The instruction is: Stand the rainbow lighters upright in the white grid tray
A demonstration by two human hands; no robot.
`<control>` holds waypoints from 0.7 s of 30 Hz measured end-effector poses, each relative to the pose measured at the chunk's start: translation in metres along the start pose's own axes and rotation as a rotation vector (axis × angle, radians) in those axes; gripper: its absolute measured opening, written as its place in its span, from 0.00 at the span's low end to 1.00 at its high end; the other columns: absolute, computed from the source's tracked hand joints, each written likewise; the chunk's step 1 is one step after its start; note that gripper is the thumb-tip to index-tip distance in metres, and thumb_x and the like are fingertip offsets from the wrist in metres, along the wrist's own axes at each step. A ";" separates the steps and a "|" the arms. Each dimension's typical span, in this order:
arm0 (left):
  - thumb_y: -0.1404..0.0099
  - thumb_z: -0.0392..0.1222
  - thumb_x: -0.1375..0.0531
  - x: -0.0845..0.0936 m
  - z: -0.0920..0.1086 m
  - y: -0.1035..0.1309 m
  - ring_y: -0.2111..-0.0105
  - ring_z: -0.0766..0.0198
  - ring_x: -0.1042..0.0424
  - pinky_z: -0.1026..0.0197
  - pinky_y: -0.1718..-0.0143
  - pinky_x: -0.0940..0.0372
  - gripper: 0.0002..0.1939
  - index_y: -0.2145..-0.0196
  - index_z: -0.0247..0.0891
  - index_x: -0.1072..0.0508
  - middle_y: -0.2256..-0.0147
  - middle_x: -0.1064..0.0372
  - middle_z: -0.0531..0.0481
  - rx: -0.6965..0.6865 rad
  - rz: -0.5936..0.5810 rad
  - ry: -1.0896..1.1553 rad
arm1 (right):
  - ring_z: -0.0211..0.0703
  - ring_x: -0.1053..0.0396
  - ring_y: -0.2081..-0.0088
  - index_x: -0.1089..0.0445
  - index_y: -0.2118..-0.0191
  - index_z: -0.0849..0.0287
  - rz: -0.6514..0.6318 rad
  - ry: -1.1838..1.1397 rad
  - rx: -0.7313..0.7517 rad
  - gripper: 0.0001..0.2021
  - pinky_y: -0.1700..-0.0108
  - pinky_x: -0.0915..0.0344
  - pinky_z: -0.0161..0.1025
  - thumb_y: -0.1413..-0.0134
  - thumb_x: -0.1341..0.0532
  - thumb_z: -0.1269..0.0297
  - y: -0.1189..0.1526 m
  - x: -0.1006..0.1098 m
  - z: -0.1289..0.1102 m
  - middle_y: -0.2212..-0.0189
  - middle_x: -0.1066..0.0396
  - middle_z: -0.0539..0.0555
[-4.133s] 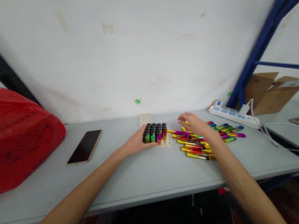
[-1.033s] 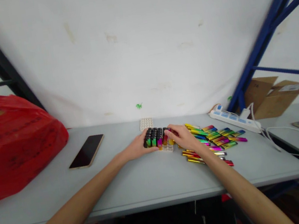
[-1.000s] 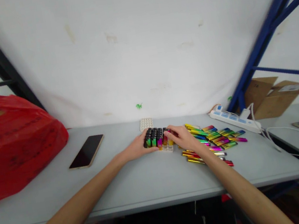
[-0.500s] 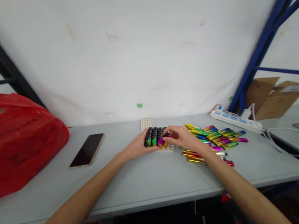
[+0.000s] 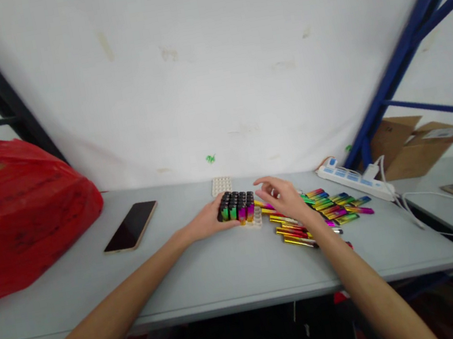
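Several lighters (image 5: 237,207) with black tops and shiny green, purple and gold bodies stand upright in rows in a white holder tray (image 5: 257,218). Holes show at the tray's right end. My left hand (image 5: 209,219) is closed around the left side of this block. Just to the right of the block, my right hand (image 5: 280,198) hangs in the air with its fingers curved and apart, nothing between them. Beneath and beside it lies a loose pile of colourful metallic lighters (image 5: 329,207), partly hidden by my right hand and forearm.
A second white tray (image 5: 222,185) lies by the wall. A phone (image 5: 131,227) and a red plastic bag (image 5: 19,212) are on the left of the grey table (image 5: 210,277). On the right are a white power strip (image 5: 353,181) with cables and a cardboard box (image 5: 410,146).
My right hand has let go at the right end of the lighter rows and moved right, its fingers opening. A lighter stands where its fingers were. My left hand keeps its hold.
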State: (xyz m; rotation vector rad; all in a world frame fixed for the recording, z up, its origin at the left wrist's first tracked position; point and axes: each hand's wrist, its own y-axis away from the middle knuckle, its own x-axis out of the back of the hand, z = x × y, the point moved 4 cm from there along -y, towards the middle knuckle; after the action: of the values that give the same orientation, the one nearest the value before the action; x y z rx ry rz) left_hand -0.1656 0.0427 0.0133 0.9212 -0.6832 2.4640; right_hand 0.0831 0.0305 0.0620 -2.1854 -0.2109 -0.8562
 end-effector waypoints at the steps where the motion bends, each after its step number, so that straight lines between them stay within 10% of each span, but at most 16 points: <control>1: 0.40 0.63 0.28 0.000 0.000 0.000 0.40 0.43 0.27 0.48 0.38 0.33 0.47 0.33 0.38 0.39 0.39 0.28 0.39 0.000 0.001 0.006 | 0.44 0.31 0.67 0.26 0.46 0.56 0.061 0.059 -0.009 0.16 0.60 0.32 0.40 0.27 0.42 0.52 0.000 0.008 0.004 0.67 0.27 0.53; 5: 0.41 0.63 0.28 0.000 0.000 0.000 0.41 0.42 0.27 0.46 0.39 0.32 0.48 0.33 0.38 0.39 0.39 0.28 0.39 0.009 0.006 0.021 | 0.54 0.29 0.54 0.25 0.48 0.58 0.179 0.328 -0.028 0.14 0.45 0.33 0.50 0.27 0.45 0.61 0.001 0.030 0.031 0.59 0.26 0.61; 9: 0.41 0.63 0.28 0.001 0.003 0.000 0.40 0.43 0.27 0.48 0.38 0.32 0.48 0.33 0.38 0.39 0.38 0.29 0.39 0.015 0.003 0.017 | 0.57 0.29 0.47 0.24 0.47 0.59 -0.019 0.429 -0.123 0.13 0.40 0.35 0.53 0.30 0.41 0.63 0.010 0.023 0.061 0.50 0.25 0.64; 15: 0.42 0.63 0.28 0.001 0.005 0.000 0.41 0.42 0.26 0.47 0.39 0.31 0.47 0.34 0.39 0.38 0.39 0.28 0.39 0.022 0.006 0.023 | 0.54 0.26 0.49 0.20 0.54 0.60 -0.371 0.469 -0.177 0.11 0.43 0.34 0.47 0.34 0.33 0.57 0.021 -0.005 0.067 0.52 0.23 0.63; 21: 0.41 0.64 0.28 0.001 0.003 0.000 0.42 0.42 0.25 0.45 0.39 0.31 0.47 0.34 0.39 0.38 0.40 0.27 0.38 0.025 0.002 0.034 | 0.49 0.25 0.58 0.26 0.53 0.59 -0.314 0.518 -0.233 0.07 0.54 0.34 0.41 0.32 0.36 0.63 0.015 -0.002 0.063 0.59 0.21 0.60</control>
State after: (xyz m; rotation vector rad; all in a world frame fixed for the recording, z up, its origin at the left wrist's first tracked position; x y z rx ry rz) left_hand -0.1644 0.0412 0.0159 0.8857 -0.6438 2.4889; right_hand 0.1200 0.0646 0.0217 -2.0804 -0.2051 -1.6600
